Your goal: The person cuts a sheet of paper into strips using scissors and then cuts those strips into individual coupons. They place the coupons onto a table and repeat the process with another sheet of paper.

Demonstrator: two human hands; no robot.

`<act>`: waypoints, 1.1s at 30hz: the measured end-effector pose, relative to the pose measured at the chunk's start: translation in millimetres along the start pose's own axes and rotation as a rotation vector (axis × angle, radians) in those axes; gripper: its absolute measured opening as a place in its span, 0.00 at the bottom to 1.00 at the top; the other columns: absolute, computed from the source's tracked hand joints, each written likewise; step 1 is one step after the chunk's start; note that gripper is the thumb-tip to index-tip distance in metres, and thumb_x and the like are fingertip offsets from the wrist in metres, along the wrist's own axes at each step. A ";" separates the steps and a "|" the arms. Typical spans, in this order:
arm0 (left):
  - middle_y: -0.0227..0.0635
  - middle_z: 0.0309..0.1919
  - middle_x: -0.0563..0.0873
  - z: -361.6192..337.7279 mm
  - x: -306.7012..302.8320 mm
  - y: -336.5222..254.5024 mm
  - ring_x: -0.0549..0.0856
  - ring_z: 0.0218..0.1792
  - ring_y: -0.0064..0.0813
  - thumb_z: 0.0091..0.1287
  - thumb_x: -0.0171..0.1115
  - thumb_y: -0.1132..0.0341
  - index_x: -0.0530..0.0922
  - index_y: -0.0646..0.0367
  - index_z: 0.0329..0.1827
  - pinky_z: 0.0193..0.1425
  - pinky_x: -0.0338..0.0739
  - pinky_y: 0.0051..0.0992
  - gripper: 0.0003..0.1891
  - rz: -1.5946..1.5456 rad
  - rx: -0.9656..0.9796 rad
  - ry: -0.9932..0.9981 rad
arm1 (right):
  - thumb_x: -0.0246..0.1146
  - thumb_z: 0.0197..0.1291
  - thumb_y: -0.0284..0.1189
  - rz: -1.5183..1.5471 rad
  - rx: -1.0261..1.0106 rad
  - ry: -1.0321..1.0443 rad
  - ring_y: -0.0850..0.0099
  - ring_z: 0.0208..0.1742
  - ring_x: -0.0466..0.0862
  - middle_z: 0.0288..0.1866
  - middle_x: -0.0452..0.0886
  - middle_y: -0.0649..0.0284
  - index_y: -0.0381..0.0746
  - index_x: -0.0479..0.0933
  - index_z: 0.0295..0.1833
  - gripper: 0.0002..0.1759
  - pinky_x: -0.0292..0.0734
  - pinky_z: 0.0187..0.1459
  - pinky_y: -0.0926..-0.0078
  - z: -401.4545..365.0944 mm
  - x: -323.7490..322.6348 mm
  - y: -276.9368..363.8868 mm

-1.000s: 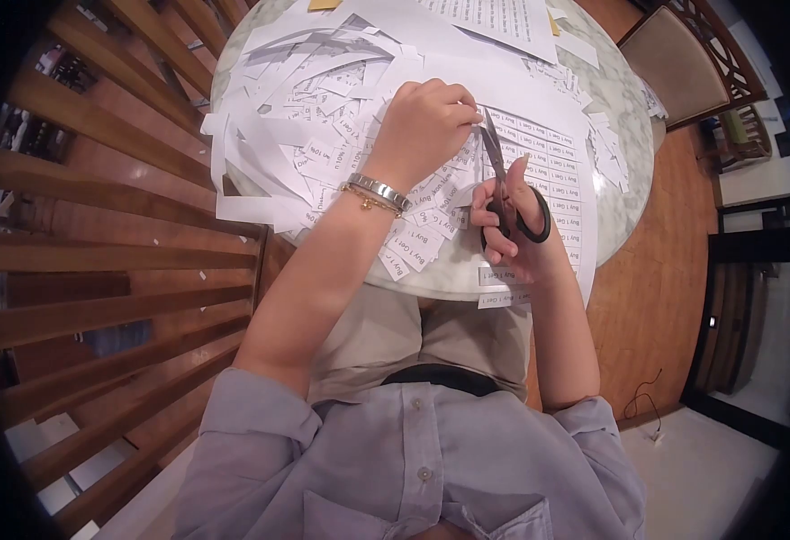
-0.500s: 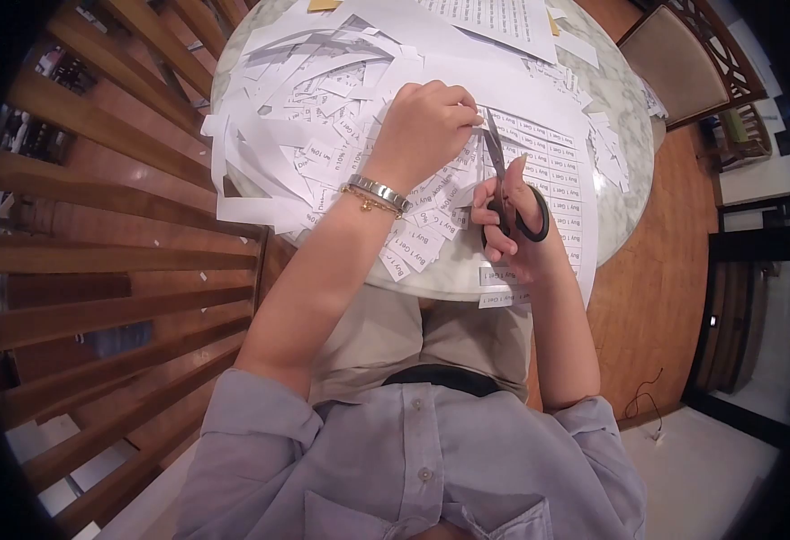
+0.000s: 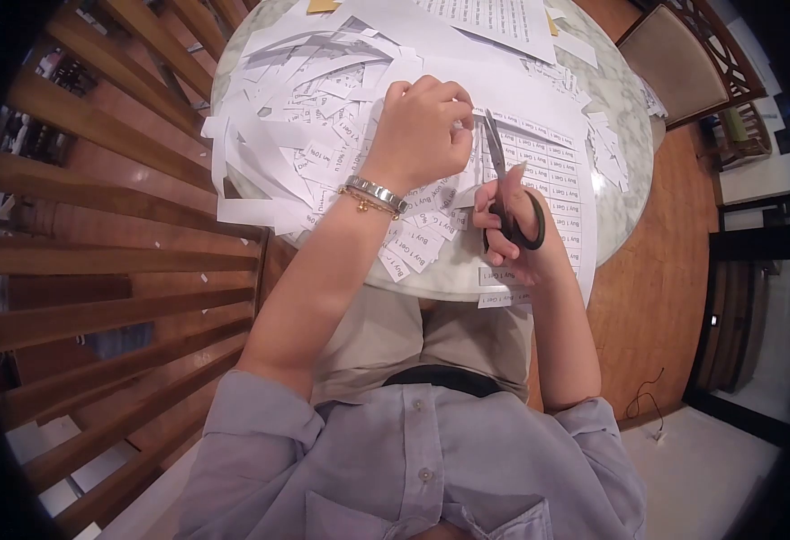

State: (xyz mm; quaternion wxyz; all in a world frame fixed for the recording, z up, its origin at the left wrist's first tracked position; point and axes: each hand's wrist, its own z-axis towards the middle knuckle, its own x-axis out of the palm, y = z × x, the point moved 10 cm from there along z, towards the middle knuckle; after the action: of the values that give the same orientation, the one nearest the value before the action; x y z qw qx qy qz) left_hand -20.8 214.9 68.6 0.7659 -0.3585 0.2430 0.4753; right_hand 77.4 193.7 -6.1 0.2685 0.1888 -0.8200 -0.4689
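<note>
My right hand point(image 3: 514, 220) is wrapped round black-handled scissors point(image 3: 494, 144), fingers through the loops, blades pointing away from me. The blade tips lie by the left end of a printed paper strip point(image 3: 530, 129) marked "Buy 1 Get 1". My left hand point(image 3: 424, 130) is closed, its curled fingertips at that strip's left end; the exact pinch is partly hidden. Under the right hand lies a sheet of printed rows point(image 3: 568, 198). Cut paper slips point(image 3: 417, 243) are heaped below and left of my left hand.
A round marble table point(image 3: 624, 207) carries long white offcuts point(image 3: 251, 162), another printed sheet point(image 3: 503, 22) at the far side and more slips point(image 3: 606, 153) at the right. Wooden slats point(image 3: 116, 256) stand on the left. A chair point(image 3: 674, 63) is at the upper right.
My left hand has shifted slightly left, and its thumb has drawn back and down. The scissors have barely moved, staying by the strip.
</note>
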 end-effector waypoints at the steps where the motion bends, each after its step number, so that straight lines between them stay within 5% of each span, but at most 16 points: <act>1: 0.21 0.29 0.79 1.3 -1.1 2.2 0.75 0.34 0.24 0.45 0.58 0.68 0.76 0.53 0.22 0.40 0.63 0.26 0.02 -0.004 -0.052 0.014 | 0.49 0.50 0.59 0.000 0.000 0.000 0.85 0.08 0.60 0.15 0.63 0.70 0.34 0.67 0.26 0.33 0.64 0.12 0.86 0.5 -1.9 -1.4; 13: 0.21 0.28 0.80 2.8 13.7 3.9 0.76 0.33 0.22 0.48 0.58 0.70 0.77 0.52 0.26 0.39 0.64 0.25 0.03 0.048 0.007 -0.047 | 0.42 0.49 0.64 0.035 0.012 -0.013 0.87 0.06 0.54 0.15 0.62 0.72 0.37 0.67 0.28 0.36 0.58 0.08 0.90 6.6 -2.8 -5.1; 15: 0.20 0.27 0.80 3.0 16.5 5.7 0.76 0.33 0.22 0.48 0.58 0.70 0.77 0.52 0.25 0.38 0.64 0.25 0.02 0.054 -0.007 -0.025 | 0.49 0.47 0.62 0.075 0.034 0.021 0.84 0.09 0.60 0.15 0.64 0.71 0.36 0.67 0.27 0.35 0.63 0.13 0.85 7.4 -1.3 -5.0; 33: 0.18 0.26 0.80 1.6 10.4 2.8 0.77 0.31 0.19 0.48 0.58 0.70 0.79 0.52 0.22 0.39 0.66 0.24 0.02 0.077 0.031 -0.073 | 0.52 0.46 0.61 0.028 0.003 -0.036 0.85 0.09 0.60 0.14 0.64 0.70 0.36 0.67 0.25 0.34 0.62 0.12 0.87 13.1 -6.3 -0.4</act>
State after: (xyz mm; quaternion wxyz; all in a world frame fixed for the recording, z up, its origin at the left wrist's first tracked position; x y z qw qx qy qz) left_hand -18.8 222.7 61.3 0.7608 -0.3194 0.2356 0.5135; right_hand 74.3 205.9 -13.6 0.2601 0.1693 -0.8280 -0.4670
